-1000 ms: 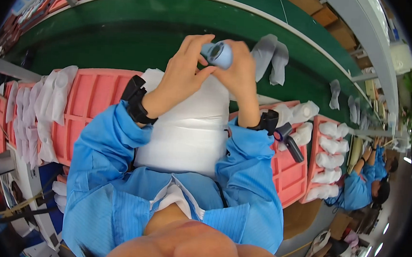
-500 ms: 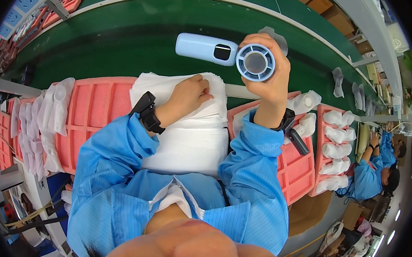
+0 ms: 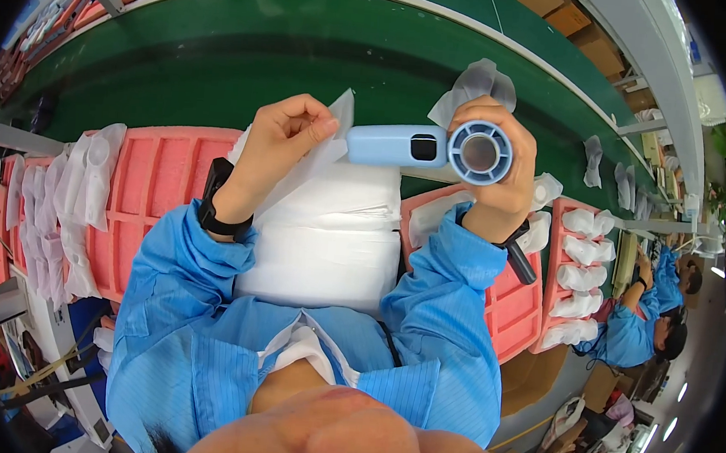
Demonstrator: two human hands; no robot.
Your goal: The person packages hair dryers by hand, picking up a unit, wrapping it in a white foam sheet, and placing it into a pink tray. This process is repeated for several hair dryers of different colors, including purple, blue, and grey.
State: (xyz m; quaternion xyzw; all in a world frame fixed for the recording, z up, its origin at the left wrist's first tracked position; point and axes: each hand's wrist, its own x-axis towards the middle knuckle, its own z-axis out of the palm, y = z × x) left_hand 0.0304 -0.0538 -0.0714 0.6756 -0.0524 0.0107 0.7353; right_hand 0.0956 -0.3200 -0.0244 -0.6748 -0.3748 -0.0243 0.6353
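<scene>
My right hand (image 3: 493, 189) grips a light blue handheld fan (image 3: 436, 148) by its round head, with the handle pointing left and the ring-shaped end facing me. My left hand (image 3: 280, 141) pinches a thin white foam bag (image 3: 317, 160) lifted off a white stack of bags (image 3: 328, 241) below, close to the fan's handle end. A black band sits on each wrist.
Pink foam trays (image 3: 151, 186) lie left and right of the stack; the right ones (image 3: 579, 267) hold wrapped white items. Loose white bags hang at the far left (image 3: 70, 206). A green conveyor belt (image 3: 324, 55) runs ahead. Another person in blue (image 3: 638, 326) works at right.
My left hand has risen from the stack with one white bag pinched in it, up to the fan's handle. My right hand holds the fan in much the same place, slightly lower.
</scene>
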